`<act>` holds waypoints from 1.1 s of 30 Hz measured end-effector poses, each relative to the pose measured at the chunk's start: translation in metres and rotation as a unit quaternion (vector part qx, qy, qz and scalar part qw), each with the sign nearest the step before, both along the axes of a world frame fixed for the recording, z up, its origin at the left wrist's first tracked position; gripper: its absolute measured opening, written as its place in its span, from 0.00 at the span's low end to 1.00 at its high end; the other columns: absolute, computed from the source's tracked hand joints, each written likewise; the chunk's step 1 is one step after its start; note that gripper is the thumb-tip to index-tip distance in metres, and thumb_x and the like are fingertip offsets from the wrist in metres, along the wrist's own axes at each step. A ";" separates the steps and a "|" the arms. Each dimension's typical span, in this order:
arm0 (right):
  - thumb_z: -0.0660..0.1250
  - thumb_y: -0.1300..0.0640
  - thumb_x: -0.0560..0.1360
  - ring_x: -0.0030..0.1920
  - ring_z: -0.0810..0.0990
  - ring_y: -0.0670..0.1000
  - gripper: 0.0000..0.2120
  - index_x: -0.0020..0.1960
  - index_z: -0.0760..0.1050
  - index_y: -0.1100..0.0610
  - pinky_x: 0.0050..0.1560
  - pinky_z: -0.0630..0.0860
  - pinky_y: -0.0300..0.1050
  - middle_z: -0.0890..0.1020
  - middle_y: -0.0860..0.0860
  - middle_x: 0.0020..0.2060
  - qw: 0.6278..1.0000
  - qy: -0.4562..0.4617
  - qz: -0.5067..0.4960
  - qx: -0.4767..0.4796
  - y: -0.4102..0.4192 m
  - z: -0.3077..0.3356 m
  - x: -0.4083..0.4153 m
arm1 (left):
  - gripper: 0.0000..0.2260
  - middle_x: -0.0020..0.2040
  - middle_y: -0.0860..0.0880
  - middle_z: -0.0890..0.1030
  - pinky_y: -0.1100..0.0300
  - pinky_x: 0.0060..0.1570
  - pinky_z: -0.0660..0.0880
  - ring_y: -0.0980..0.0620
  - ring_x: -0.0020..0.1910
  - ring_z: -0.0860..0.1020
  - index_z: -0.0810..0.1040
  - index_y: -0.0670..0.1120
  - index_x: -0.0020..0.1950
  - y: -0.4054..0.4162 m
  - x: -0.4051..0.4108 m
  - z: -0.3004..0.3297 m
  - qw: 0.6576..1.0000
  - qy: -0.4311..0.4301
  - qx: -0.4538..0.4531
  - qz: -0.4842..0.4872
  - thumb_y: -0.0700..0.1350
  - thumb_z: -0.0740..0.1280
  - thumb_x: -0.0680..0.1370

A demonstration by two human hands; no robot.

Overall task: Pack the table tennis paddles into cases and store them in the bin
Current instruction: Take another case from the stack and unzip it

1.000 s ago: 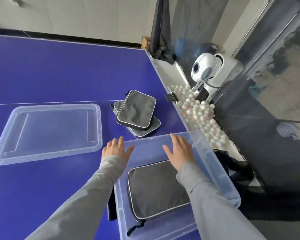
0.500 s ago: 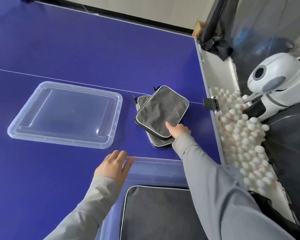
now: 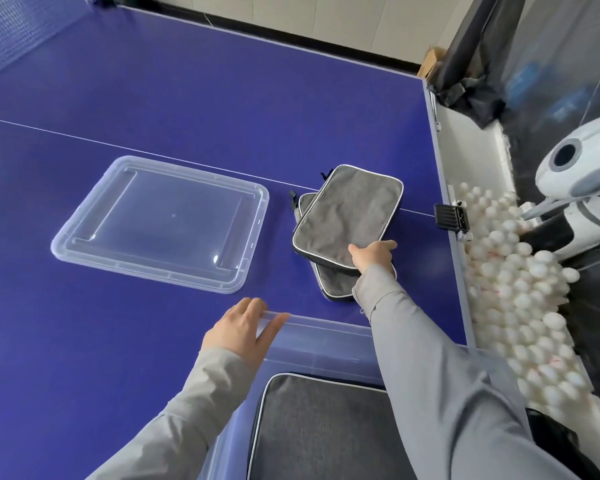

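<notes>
Right hand (image 3: pixel 373 253) is at the near right corner of the top case (image 3: pixel 347 216), thumb on its grey face, fingers curled under the edge: clamped on it. That case is a flat rectangular pouch, grey fabric, light piping round rounded corners, dark zipper band on the side, small black pull tab at the far corner. It sits skewed on a second case (image 3: pixel 336 280) of the same look, which sticks out at the near end and the far left. Both lie on the blue table (image 3: pixel 187 81), near its right edge, just on the near side of the white centre line.

Left hand (image 3: pixel 245 329) rests on the far left corner of the clear bin (image 3: pixel 326 336), fingers straight and together, holding nothing. The bin sits at the near edge of the table. Inside it lies a third case (image 3: pixel 319 431), same grey with light piping, flat against the bottom; its right part is hidden by the right sleeve (image 3: pixel 440 393).

The clear lid (image 3: pixel 160 220) lies flat left of the stacked cases, well apart from them and from the bin.

Off the right edge: a tray full of white balls (image 3: pixel 520 299), a white ball machine (image 3: pixel 582 181) above it, and a black clamp (image 3: pixel 451 216) on the table's right edge at the centre line.
</notes>
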State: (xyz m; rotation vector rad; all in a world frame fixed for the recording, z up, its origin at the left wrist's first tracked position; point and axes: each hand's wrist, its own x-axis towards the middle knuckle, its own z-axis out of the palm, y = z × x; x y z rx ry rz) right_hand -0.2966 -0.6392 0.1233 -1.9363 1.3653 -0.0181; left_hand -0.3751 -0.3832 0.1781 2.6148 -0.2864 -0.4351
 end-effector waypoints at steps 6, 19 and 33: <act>0.64 0.61 0.73 0.48 0.73 0.57 0.17 0.51 0.55 0.55 0.47 0.79 0.59 0.71 0.57 0.58 0.967 -0.226 -0.073 0.093 0.004 0.041 -0.005 | 0.20 0.55 0.55 0.76 0.59 0.43 0.70 0.49 0.52 0.76 0.72 0.48 0.55 -0.001 0.000 0.000 1.000 -0.004 0.001 -0.001 0.63 0.55 0.77; 0.66 0.63 0.76 0.45 0.77 0.43 0.17 0.60 0.64 0.52 0.49 0.72 0.34 0.77 0.47 0.50 0.874 -0.468 0.066 0.109 0.141 0.138 -0.152 | 0.16 0.44 0.48 0.79 0.57 0.42 0.72 0.48 0.43 0.78 0.74 0.46 0.54 0.075 0.020 0.040 0.791 0.165 -0.525 0.268 0.54 0.52 0.82; 0.69 0.34 0.65 0.55 0.76 0.43 0.22 0.54 0.63 0.30 0.55 0.74 0.39 0.76 0.40 0.53 0.904 -0.358 0.232 -0.003 0.454 0.092 -0.124 | 0.10 0.39 0.49 0.83 0.59 0.38 0.78 0.52 0.38 0.80 0.75 0.48 0.54 0.375 0.085 0.059 0.794 0.069 -0.566 0.210 0.44 0.70 0.75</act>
